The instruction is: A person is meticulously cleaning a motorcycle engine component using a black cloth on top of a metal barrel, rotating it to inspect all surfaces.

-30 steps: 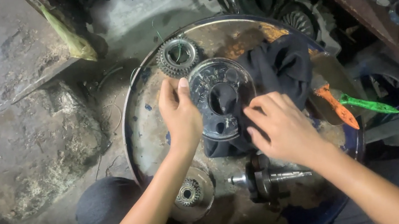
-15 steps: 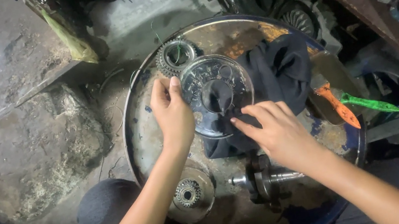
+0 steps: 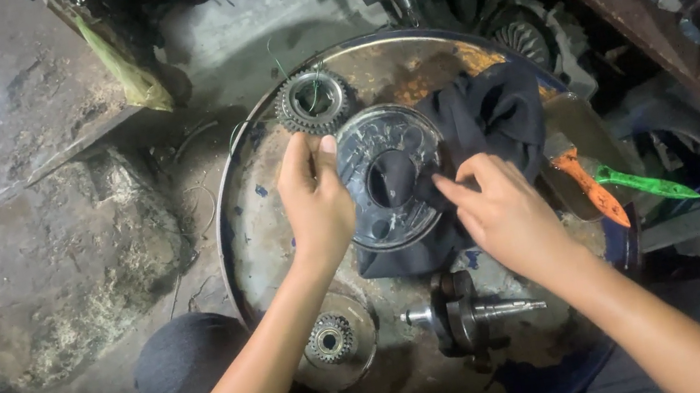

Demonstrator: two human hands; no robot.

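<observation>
On dark rag point(image 3: 490, 119), round, grimy metal plate point(image 3: 389, 175)

The round metal plate point(image 3: 389, 175) now stands tilted higher, the left hand point(image 3: 317, 197) gripping its edge.

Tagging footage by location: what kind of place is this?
Probably a small engine repair workshop, working on a rough floor: a toothed gear, a crankshaft and a round metal engine plate lie on a greasy drum lid.
</observation>
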